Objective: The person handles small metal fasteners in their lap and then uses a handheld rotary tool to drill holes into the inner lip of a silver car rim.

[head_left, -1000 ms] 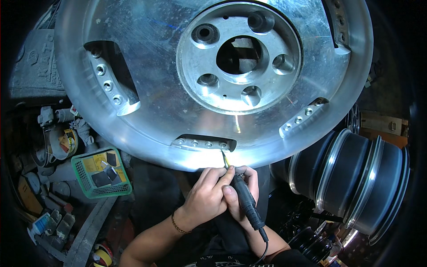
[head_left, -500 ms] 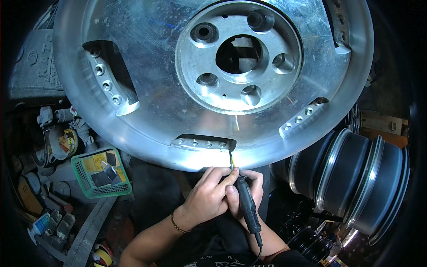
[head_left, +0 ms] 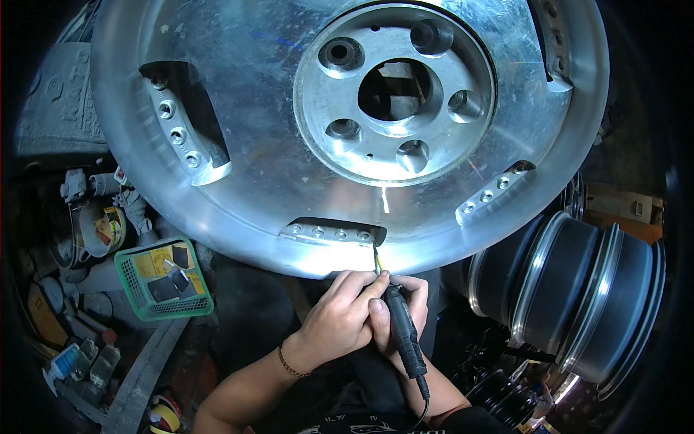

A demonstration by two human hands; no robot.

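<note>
A large bare-metal wheel [head_left: 246,159] fills the upper middle, with bolt holes in its hub and several cut-outs near its rim. My right hand [head_left: 413,300] is wrapped around a black corded rotary tool [head_left: 406,336]. My left hand [head_left: 343,311], with a chain bracelet at its wrist, is closed against the right, its fingers pinched at the tool's front end. The tool's thin tip reaches the right end of the lowest cut-out [head_left: 332,230], beside a row of small holes. Whether it touches the metal is hard to tell.
At the left, a green plastic basket [head_left: 164,311] holds flat dark and yellow pieces, with bottles [head_left: 107,359] below it. Several dark wheel barrels [head_left: 560,282] with shiny rims stand at the right. A cord [head_left: 425,405] runs down from the tool.
In the picture the wheel's hub and cut-outs sit slightly farther right than before. My hands and the tool stay almost in the same place.
</note>
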